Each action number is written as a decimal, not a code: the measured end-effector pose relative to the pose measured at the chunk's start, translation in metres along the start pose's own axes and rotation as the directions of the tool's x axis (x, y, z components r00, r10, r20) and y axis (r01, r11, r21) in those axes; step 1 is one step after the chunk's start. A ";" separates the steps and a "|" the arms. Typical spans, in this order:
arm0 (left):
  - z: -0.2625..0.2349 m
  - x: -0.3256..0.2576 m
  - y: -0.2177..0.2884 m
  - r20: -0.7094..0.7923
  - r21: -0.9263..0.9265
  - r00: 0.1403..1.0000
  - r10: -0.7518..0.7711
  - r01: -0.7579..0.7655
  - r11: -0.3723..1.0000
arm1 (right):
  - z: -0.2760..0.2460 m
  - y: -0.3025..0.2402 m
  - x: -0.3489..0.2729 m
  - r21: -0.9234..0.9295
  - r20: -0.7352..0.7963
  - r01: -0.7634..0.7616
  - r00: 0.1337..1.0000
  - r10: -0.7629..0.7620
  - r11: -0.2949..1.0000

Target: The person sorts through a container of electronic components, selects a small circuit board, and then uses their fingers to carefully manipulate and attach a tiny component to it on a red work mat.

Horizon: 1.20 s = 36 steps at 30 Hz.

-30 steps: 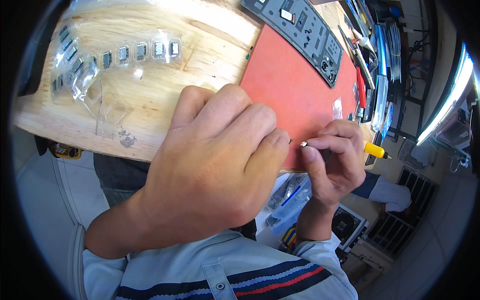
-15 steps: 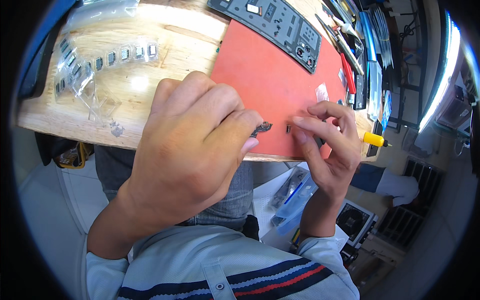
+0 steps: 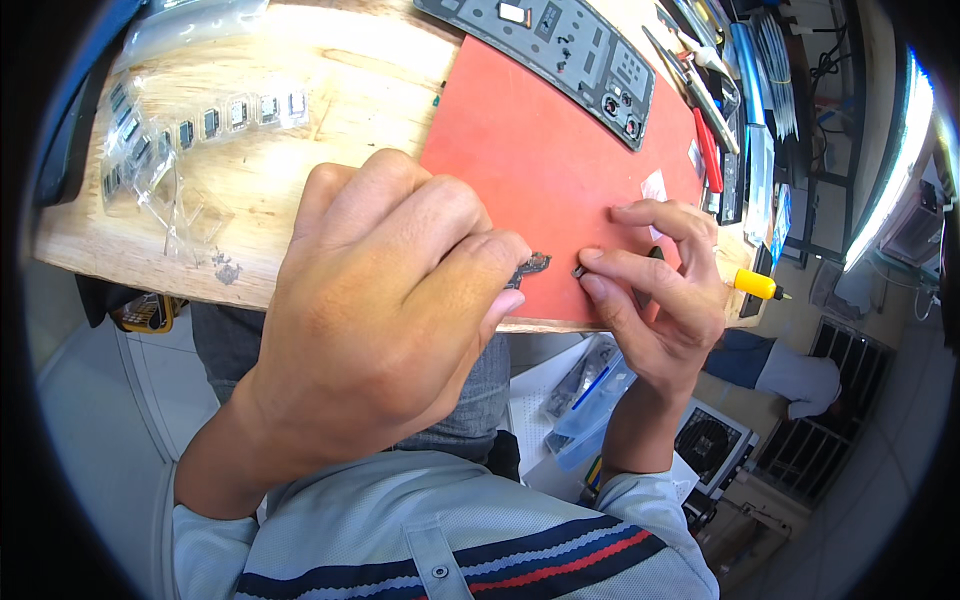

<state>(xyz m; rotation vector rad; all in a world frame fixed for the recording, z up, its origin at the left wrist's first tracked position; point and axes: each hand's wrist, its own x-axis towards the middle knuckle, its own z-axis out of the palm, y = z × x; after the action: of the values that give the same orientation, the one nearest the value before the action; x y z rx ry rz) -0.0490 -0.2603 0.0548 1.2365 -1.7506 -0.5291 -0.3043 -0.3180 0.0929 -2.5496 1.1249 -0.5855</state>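
My left hand (image 3: 385,290) is closed, with thumb and forefinger pinching a small dark circuit board (image 3: 532,265); most of the board hides behind the fingers. Opposite it, my right hand (image 3: 665,285) grips a tiny metallic component (image 3: 578,271) between thumb and index fingertips. A dark, flat piece (image 3: 652,278) shows among the right fingers, too covered to name. Both hands are over the near part of a red mat (image 3: 500,150), the two small parts a short gap apart.
A grey phone back panel (image 3: 580,70) lies at the mat's far edge. Clear blister strips of small parts (image 3: 210,125) are at left on the wooden table (image 3: 350,90). Red-handled pliers (image 3: 708,150) and other tools crowd the right. A yellow bottle (image 3: 755,284) is beside my right hand.
My right thumb and index finger have closed on the tiny component, which lay on the mat just left of them. The left hand still pinches the circuit board.
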 end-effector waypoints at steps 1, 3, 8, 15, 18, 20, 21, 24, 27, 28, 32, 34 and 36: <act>-0.001 0.000 0.000 0.002 -0.009 1.000 -0.008 0.008 1.000 | 0.002 0.001 0.000 0.012 -0.006 0.004 1.000 -0.004 1.000; -0.001 0.000 -0.001 0.003 -0.001 1.000 -0.006 0.006 1.000 | 0.004 0.002 0.000 0.014 -0.007 0.018 1.000 -0.018 1.000; 0.000 0.000 -0.001 -0.006 0.004 1.000 0.005 -0.005 1.000 | 0.013 -0.001 -0.002 0.048 -0.052 0.005 0.999 -0.002 0.999; -0.001 -0.001 -0.001 0.008 0.020 1.000 0.009 -0.009 1.000 | 0.018 -0.008 -0.005 0.083 -0.076 0.031 0.997 -0.024 0.996; -0.001 -0.001 -0.003 -0.002 0.011 1.000 0.018 -0.018 1.000 | 0.021 -0.009 -0.002 0.077 -0.058 0.057 0.997 -0.052 0.995; -0.001 -0.001 -0.003 0.004 0.014 1.000 0.022 -0.022 1.000 | 0.022 -0.010 0.000 0.080 -0.070 0.063 0.996 -0.058 0.995; -0.001 -0.001 -0.003 0.001 0.017 1.000 0.024 -0.024 1.000 | 0.022 -0.009 0.002 0.079 -0.075 0.072 0.995 -0.066 0.994; 0.000 -0.001 -0.004 -0.012 0.013 0.999 0.029 -0.029 0.999 | 0.020 -0.010 0.004 0.027 -0.053 0.091 0.995 -0.090 0.995; -0.001 -0.002 -0.004 0.010 0.026 1.000 0.013 -0.013 1.000 | 0.023 -0.010 0.004 0.072 -0.059 0.060 0.997 -0.055 0.996; -0.001 -0.002 -0.004 0.014 0.019 1.000 0.005 -0.005 1.000 | 0.024 -0.010 0.004 0.090 -0.053 0.051 0.998 -0.046 0.995; 0.000 -0.002 -0.005 -0.002 0.024 1.000 0.030 -0.030 0.999 | 0.027 -0.010 0.002 0.099 -0.073 0.049 0.997 -0.041 0.994; 0.000 -0.001 -0.005 0.001 0.026 0.999 0.033 -0.033 0.999 | 0.027 -0.010 0.002 0.105 -0.068 0.044 0.997 -0.036 0.993; -0.001 -0.002 -0.003 0.023 0.028 1.000 0.016 -0.016 0.999 | 0.026 -0.010 0.002 0.105 -0.056 0.032 0.998 -0.026 0.994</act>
<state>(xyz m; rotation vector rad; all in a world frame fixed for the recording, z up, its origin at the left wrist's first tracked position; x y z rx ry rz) -0.0459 -0.2599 0.0522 1.2395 -1.7914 -0.5123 -0.2840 -0.3099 0.0747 -2.4774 1.0473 -0.7058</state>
